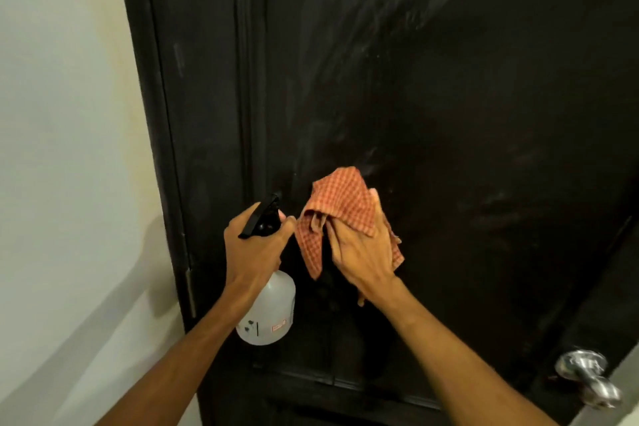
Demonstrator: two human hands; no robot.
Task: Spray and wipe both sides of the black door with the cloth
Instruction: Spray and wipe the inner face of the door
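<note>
Cloth (340, 209), soft and light, is pressed against the black door (466, 114) by the right hand (363, 252), fingers spread. At nine o'clock, the left hand (254, 245) grips the spray bottle (268, 311) by its neck, likely a secure hold.

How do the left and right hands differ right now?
The left hand grips the white spray bottle by its black trigger head, held just off the door; the right hand presses the orange checked cloth against the black door. The left hand's fingers are curled round the bottle neck; the right hand's lie mostly straight over the cloth. Both are raised at about the same height.
</note>
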